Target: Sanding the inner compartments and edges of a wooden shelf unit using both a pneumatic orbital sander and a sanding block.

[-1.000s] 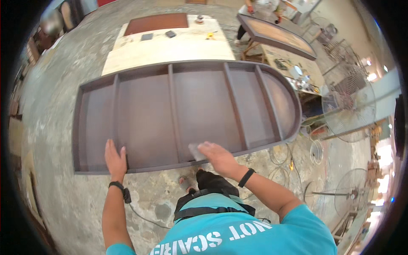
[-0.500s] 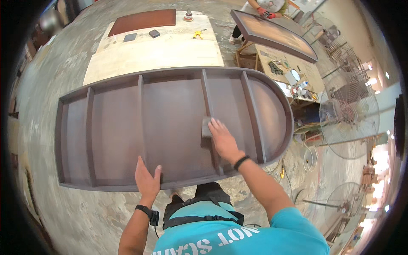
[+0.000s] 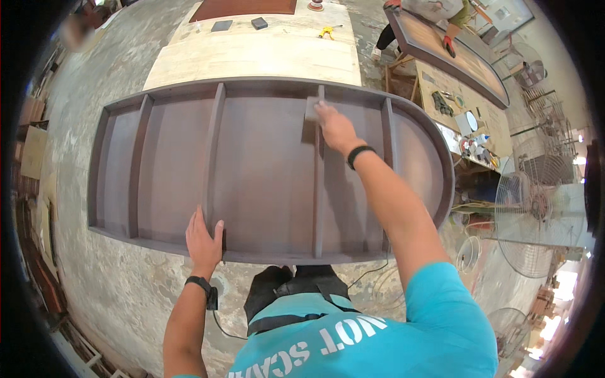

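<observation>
A long dark brown shelf unit (image 3: 265, 170), round at its right end, lies on its back before me, with several upright dividers across its inside. My right hand (image 3: 337, 129) reaches far over it, closed on a small grey sanding block (image 3: 311, 109). The block is pressed to the top edge of a divider (image 3: 319, 189), near the unit's far side. My left hand (image 3: 204, 242) rests on the near rim by another divider (image 3: 213, 157), fingers stretched and thumb apart.
Behind the unit is a pale wooden board (image 3: 258, 60) with a dark block (image 3: 259, 23), a grey sheet (image 3: 221, 26) and a yellow tool (image 3: 326, 32). At the far right a person in red gloves (image 3: 449, 46) handles another frame (image 3: 435, 41). A wire fan (image 3: 535, 208) stands at right.
My right hand has slid the sanding block away from me along the divider, from about its middle to near the far side. My left hand still rests at the near rim.
</observation>
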Available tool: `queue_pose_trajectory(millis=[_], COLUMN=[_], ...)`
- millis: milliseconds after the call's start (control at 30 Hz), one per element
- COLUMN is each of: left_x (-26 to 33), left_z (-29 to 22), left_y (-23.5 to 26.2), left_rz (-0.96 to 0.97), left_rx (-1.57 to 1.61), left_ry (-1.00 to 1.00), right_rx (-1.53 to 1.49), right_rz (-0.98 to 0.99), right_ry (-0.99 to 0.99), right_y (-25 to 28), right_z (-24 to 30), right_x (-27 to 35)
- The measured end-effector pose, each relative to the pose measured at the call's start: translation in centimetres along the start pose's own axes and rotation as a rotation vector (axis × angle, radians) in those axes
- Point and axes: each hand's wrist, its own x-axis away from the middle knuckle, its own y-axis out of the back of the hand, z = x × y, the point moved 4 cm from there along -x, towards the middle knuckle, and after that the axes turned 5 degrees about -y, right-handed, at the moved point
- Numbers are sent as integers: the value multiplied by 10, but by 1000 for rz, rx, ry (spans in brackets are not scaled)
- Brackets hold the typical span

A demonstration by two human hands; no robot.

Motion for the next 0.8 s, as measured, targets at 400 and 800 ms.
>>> queue_pose_trajectory(millis=[400, 800], left_x=[8, 14], left_z=[-4, -29], left_y=[-3, -38], left_rz=[-35, -166], left_rx=[43, -22], left_ry=[-36, 248], right_rx=[-15, 237], right_rz=[381, -4], right_ry=[146, -175], right_y=[27, 76], right_z=[112, -55], right_x=[410, 426])
